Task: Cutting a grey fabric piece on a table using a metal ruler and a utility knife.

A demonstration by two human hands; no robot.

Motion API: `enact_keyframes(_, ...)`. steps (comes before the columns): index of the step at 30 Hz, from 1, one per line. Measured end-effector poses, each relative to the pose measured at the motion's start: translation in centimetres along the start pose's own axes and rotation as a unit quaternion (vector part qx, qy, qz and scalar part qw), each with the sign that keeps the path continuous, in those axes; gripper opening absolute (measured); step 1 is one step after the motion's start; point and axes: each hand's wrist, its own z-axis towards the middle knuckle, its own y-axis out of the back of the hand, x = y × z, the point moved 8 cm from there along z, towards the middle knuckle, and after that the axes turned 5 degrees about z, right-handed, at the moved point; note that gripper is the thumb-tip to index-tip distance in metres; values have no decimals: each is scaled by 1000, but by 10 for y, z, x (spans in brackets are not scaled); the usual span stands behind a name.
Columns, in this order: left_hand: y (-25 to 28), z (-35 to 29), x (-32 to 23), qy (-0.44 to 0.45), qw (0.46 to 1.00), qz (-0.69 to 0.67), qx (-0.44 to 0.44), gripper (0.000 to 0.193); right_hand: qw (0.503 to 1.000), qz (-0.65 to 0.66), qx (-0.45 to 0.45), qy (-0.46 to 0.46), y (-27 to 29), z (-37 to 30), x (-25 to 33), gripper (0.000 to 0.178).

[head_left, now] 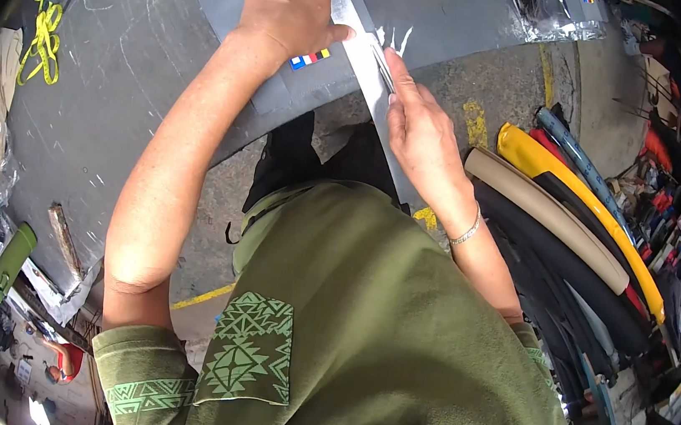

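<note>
Left hand (288, 12) palm-down, fingers extended, on grey sheet (316, 92), thumb at metal ruler (376, 95); right hand (424, 130) gripping slender tool (381, 66) along ruler. Sheet at worktop (107, 52) edge. Step: apparently cutting or marking; next move calls for steady ruler.

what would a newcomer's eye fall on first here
Probably the green shirt, filling the lower middle. Above, the left hand rests on a grey sheet while the right hand holds a slim tool at a long pale strip. A bright yellow roll curves along the right.
</note>
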Motion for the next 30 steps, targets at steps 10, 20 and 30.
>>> enact_keyframes(10,-31,-4,18,-40,992,-84,85,109,992,31,-116,47,64,3,-36,65)
enact_keyframes(20,-13,6,6,56,969,85,226,111,982,51,-171,61,134,21,-39,42)
enact_keyframes(30,-13,3,7,46,989,34,137,111,844,488,-213,68,113,120,-26,31)
